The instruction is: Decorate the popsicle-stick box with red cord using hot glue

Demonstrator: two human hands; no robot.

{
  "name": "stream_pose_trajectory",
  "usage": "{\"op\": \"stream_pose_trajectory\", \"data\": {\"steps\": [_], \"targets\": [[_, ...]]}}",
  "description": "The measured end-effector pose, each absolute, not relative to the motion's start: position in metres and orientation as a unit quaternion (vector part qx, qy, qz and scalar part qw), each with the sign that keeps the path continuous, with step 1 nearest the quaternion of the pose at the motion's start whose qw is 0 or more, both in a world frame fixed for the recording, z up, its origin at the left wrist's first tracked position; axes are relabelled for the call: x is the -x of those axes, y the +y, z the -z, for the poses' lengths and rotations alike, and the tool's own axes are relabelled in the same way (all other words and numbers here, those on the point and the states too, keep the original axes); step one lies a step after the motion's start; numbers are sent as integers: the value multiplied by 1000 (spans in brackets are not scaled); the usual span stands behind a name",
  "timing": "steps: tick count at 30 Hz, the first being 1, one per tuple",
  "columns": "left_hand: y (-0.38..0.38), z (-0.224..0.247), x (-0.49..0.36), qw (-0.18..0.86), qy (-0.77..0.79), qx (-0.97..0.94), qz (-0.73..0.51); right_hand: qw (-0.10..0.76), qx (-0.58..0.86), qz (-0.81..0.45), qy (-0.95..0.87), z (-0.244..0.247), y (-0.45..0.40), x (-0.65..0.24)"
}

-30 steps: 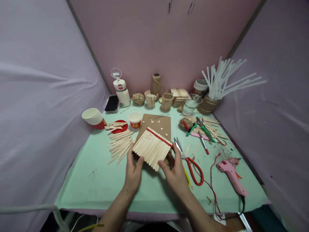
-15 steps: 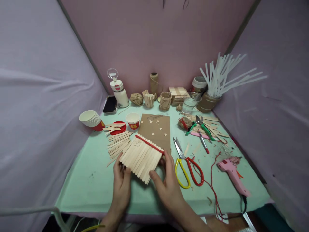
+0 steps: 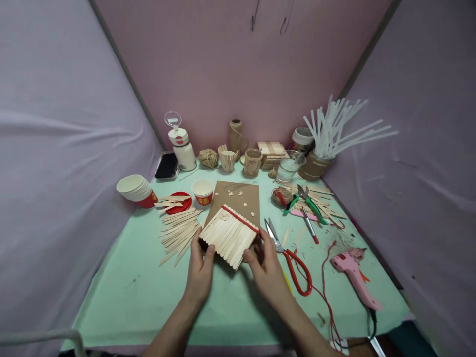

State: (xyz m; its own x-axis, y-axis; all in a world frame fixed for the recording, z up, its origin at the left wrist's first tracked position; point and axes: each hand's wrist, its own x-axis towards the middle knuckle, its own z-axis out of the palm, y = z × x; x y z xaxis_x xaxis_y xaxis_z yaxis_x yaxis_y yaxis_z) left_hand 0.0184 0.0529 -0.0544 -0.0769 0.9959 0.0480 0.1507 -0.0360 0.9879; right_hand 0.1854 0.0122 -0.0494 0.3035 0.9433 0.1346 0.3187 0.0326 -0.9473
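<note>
Between my two hands I hold a panel of popsicle sticks (image 3: 227, 237), laid side by side, with a red cord strip along its far edge and small wooden pieces in a flower shape near its far left corner. My left hand (image 3: 201, 267) grips the left corner, thumb on top. My right hand (image 3: 263, 258) closes on the right side, its thumb near the front corner and its fingers partly hidden behind. The panel is tilted and overlaps a brown cardboard sheet (image 3: 238, 193), where several tiny wooden pieces lie.
To the right are scissors (image 3: 300, 277), a pink glue gun (image 3: 355, 277), green-handled pruners (image 3: 314, 209) and a marker (image 3: 310, 225). Loose sticks (image 3: 180, 230) and paper cups (image 3: 136, 191) lie left. A glass of water (image 3: 288, 168) and twine ball (image 3: 208, 158) stand behind.
Both hands have moved the panel forward and slightly right, further over the cardboard sheet. My right forearm now covers much of the scissors' yellow handle. The view has shifted slightly.
</note>
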Motion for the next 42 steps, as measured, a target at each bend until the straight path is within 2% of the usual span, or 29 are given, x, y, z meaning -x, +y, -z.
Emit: {"op": "stream_pose_trajectory", "data": {"steps": [2, 5, 7, 9, 15, 21, 28, 35, 39, 42], "targets": [[52, 57, -18, 420, 529, -520, -523, 484, 664, -249, -513, 39, 16, -200], [50, 60, -16, 340, 507, -524, -593, 439, 686, -168, -555, 14, 36, -224], [49, 62, -15, 278, 503, -536, -618, 375, 673, -132, -624, -4, 63, -237], [49, 62, -13, 249, 505, -546, -620, 267, 664, -63, -695, -16, 101, -246], [50, 63, -12, 258, 525, -536, -609, 124, 592, -62, -794, -3, 203, -246], [51, 66, -10, 275, 534, -523, -604, 55, 541, -75, -836, 21, 226, -241], [51, 64, -11, 292, 542, -508, -603, 104, 567, -103, -811, 33, 228, -245], [50, 61, -11, 276, 548, -497, -614, 300, 642, -141, -691, 20, 205, -253], [49, 60, -8, 234, 519, -506, -648, 404, 653, -185, -614, 4, 148, -259], [43, 58, -6, 230, 466, -557, -649, 451, 655, -206, -571, -3, 92, -262]]}}
